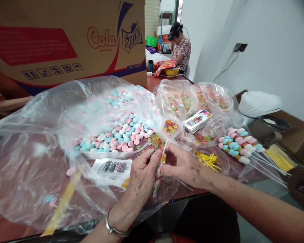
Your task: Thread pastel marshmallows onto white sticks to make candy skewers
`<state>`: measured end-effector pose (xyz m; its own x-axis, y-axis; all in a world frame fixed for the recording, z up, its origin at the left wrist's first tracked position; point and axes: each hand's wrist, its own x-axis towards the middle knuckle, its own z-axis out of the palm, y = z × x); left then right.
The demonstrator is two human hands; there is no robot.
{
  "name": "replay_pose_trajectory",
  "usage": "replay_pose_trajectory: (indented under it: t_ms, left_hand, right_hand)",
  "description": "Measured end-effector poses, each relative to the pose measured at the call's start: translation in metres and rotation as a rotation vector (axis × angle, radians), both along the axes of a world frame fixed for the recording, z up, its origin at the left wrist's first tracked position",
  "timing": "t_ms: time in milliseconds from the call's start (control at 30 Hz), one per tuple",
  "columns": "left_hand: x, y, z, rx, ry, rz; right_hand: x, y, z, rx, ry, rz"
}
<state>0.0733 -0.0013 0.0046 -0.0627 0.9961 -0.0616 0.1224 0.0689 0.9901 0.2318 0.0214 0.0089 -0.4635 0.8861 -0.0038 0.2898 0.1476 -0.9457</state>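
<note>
My left hand (144,173), with a bracelet at the wrist, pinches a thin white stick (165,147) between thumb and fingers. Close against it, my right hand (183,167) is curled with thumb and fingers together; what they grip is mostly hidden, though a bit of yellow shows between the hands. Beneath my left hand lie white printed cards (114,170). Gold twist ties (209,160) fill a clear round dish just past my right hand. Pink, blue and white candies (121,135) spill across a large clear plastic bag beyond my hands, beside small coloured rings (154,141).
A large cardboard box (66,40) stands at the back left. Bags of coloured rings (187,98) and a card stack (198,120) lie ahead. On the right are candy skewers (239,143) on white sticks and yellow strips (280,157). Another person (181,49) works at the far end.
</note>
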Motion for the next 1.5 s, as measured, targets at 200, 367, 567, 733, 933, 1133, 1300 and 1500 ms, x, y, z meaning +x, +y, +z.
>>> replay_pose_trajectory:
  t_ms: [200, 367, 567, 733, 933, 1133, 1300, 1500]
  left_hand:
    - [0.005, -0.006, -0.004, -0.106, -0.372, -0.086]
    - [0.005, -0.008, -0.002, -0.268, -0.555, -0.098]
    - [0.000, -0.005, 0.005, -0.432, -0.508, -0.191]
    - [-0.006, -0.003, 0.005, -0.549, -0.482, -0.417]
    - [-0.012, -0.002, -0.003, -0.596, -0.677, -0.622]
    - [-0.022, -0.002, 0.001, -0.593, -0.613, -0.703]
    - [-0.019, -0.003, 0.006, -0.514, -0.388, -0.567]
    - [-0.016, -0.011, -0.005, -0.551, -0.362, -0.612]
  right_hand:
    - [0.003, -0.003, -0.002, -0.017, -0.012, -0.066]
    - [0.005, -0.004, -0.001, -0.064, 0.094, -0.086]
    - [0.005, -0.003, -0.009, -0.157, 0.387, 0.019]
    - [0.016, -0.001, -0.011, -0.160, 0.195, 0.245]
    - [0.021, -0.002, -0.002, 0.304, -0.019, 0.184]
    - [0.018, -0.007, 0.000, 0.398, -0.062, 0.093]
    - [0.020, -0.014, -0.003, 0.403, -0.286, 0.052]
    - [0.026, -0.031, -0.004, 1.239, -0.593, 0.126]
